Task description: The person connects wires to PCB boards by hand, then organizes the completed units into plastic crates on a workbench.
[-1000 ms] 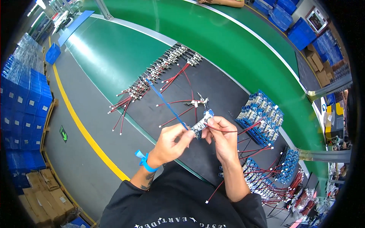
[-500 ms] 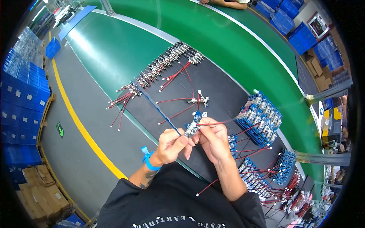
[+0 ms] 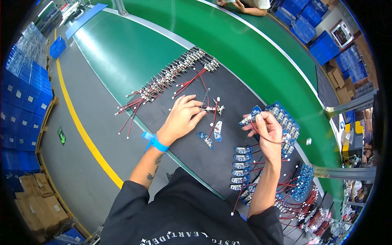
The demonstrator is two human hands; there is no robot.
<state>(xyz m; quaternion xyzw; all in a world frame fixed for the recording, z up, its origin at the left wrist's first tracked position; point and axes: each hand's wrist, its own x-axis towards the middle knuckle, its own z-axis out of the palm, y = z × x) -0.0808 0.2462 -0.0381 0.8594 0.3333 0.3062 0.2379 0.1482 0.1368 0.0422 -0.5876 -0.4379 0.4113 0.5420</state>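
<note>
My right hand [image 3: 267, 130] pinches a small blue circuit board [image 3: 254, 114] with a red wire, raised over the mat. My left hand [image 3: 187, 114] is further left, with bent fingers around the lower end of a thin dark stick-like tool [image 3: 207, 95]; its exact kind does not show. Just beyond those fingertips, a white-and-black board with red leads [image 3: 214, 109] lies on the mat. Nearer me rest two loose pieces, a blue board [image 3: 206, 140] and a whitish-blue board [image 3: 218, 131].
Rows of wired boards [image 3: 171, 75] line the far side of the dark mat [image 3: 183, 159]. At right are a column of blue boards [image 3: 241, 168], stacked boards [image 3: 288, 124] and bundled red wires [image 3: 304, 208]. A person's arms [image 3: 249, 9] rest across the green belt [image 3: 228, 53].
My hands have separated: the left moved forward and left, the right moved right and up with a board. Two loose boards now show on the mat, and the column of blue boards is uncovered.
</note>
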